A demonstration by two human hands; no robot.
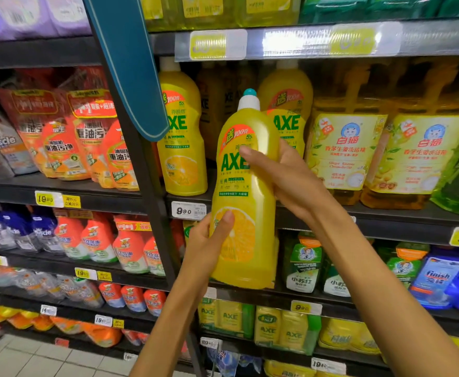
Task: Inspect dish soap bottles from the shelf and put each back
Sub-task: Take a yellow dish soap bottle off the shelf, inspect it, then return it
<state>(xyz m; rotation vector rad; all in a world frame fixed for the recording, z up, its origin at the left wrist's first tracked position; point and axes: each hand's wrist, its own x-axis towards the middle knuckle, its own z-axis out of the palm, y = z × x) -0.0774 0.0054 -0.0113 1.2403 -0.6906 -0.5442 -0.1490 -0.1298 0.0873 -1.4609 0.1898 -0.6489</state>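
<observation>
Here, a yellow dish soap bottle [243,191] is held upright in front of the shelf [358,213] by both hands. Its lower part is gripped by the left hand [209,240], thumb across the lemon picture; above that, its right side is clasped by the right hand [288,175].

A yellow AXE dish soap bottle [243,202] with a white neck, teal cap and lemon label stands upright between the left grip [209,240] below and right grip [282,172] above.
</observation>
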